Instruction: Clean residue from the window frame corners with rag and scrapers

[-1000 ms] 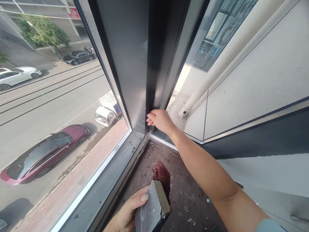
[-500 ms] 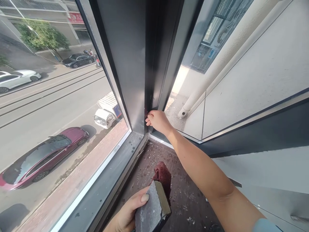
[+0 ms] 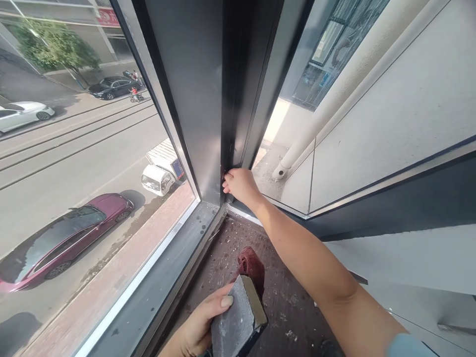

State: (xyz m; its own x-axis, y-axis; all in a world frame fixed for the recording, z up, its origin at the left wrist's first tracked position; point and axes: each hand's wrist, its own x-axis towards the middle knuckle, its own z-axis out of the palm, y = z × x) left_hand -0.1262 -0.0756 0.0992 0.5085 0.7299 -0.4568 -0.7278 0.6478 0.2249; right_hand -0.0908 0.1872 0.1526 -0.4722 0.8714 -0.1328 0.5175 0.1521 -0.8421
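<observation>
While the right hand (image 3: 241, 186) reaches forward with its arm stretched out, its fingertips press together against the foot of the dark window post (image 3: 201, 99), pinching something small and reddish there; what it is cannot be told. Just below that hand the post meets the grey sill channel (image 3: 178, 258), and beside it the speckled brown ledge (image 3: 282, 307) runs back toward the person. The left hand (image 3: 203, 322) sits low and near, clamped around a grey sanding block (image 3: 238, 320), thumb lying along its upper edge. Touching the far end of the block, a crumpled dark red cloth (image 3: 253, 265) lies on the ledge, between the two hands.
</observation>
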